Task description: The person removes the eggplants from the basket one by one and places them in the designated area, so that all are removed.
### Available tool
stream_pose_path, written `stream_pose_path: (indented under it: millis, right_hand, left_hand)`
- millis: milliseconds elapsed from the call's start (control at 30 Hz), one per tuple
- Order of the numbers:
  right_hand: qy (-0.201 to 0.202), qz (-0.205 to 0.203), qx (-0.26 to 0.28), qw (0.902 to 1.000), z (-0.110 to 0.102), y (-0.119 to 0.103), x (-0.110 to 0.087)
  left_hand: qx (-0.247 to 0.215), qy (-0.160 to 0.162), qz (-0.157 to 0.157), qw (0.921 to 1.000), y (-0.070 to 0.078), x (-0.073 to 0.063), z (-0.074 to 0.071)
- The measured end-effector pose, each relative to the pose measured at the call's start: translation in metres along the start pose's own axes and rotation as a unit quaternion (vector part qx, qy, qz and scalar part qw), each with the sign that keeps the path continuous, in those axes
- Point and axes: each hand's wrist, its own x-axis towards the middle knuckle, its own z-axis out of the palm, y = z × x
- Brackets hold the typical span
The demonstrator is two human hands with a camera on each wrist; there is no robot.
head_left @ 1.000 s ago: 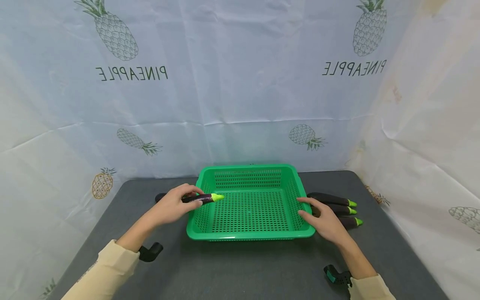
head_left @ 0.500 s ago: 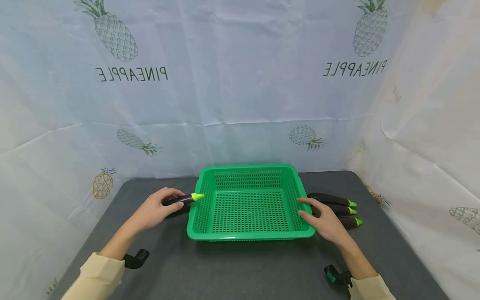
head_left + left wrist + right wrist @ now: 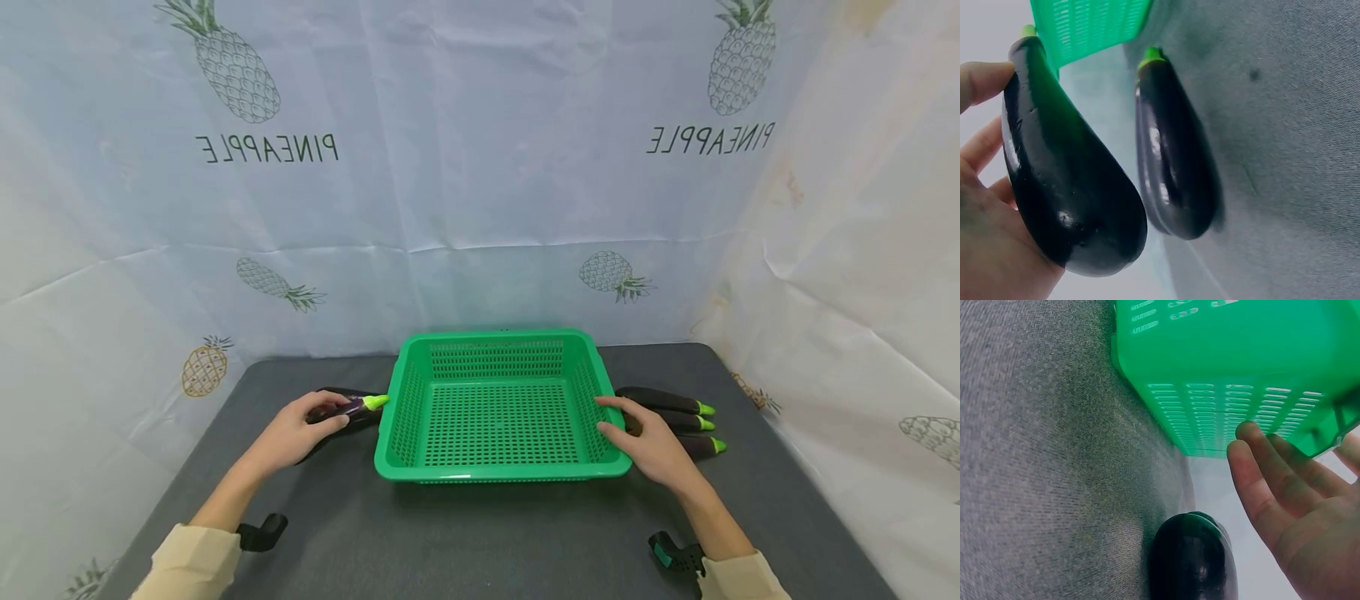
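In the head view my left hand (image 3: pixel 296 429) is left of the green basket (image 3: pixel 502 475), holding a dark purple eggplant (image 3: pixel 347 408). The bright green stem end of the eggplant points at the basket's left rim. In the left wrist view the held eggplant (image 3: pixel 1072 169) hangs with its fat end toward the camera, the thumb near its stem. Beside it another eggplant (image 3: pixel 1175 150) lies on the table, apparently overlapping one more behind. My right hand (image 3: pixel 652 442) holds the basket's right rim, thumb and forefinger over it, the other fingers against the outer wall (image 3: pixel 1210 412).
Several eggplants (image 3: pixel 697 446) lie to the right of the basket, stems outward, partly hidden by my right hand. The dark grey table (image 3: pixel 480 542) ends at a pineapple-printed cloth (image 3: pixel 487 183) behind and at both sides. Black straps with cameras (image 3: pixel 262 533) sit on both wrists.
My left hand has moved left with the eggplant, from over the basket's left rim to the table beside the other eggplants. The right hand and the basket stay in place.
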Motion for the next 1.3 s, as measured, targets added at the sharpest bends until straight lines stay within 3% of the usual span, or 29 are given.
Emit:
stream_pose_path:
  millis: [333, 600, 900, 1300]
  right_hand:
    - [0.001, 0.002, -0.004, 1.0000, 0.001, 0.000, 0.000]
    - [0.000, -0.001, -0.005, 1.0000, 0.002, 0.001, 0.001]
    - [0.000, 0.000, -0.005, 1.0000, 0.002, 0.000, 0.002]
    - [0.000, 0.000, -0.005, 1.0000, 0.001, 0.000, 0.001]
  left_hand:
    - [0.017, 0.003, -0.023, 0.9996, -0.020, -0.001, 0.013]
    - [0.034, -0.002, -0.010, 0.9994, -0.028, -0.002, 0.029]
    - [0.026, -0.002, 0.003, 0.9997, -0.029, -0.001, 0.044]
    - [0.098, 0.018, 0.012, 0.9950, -0.027, 0.002, 0.058]
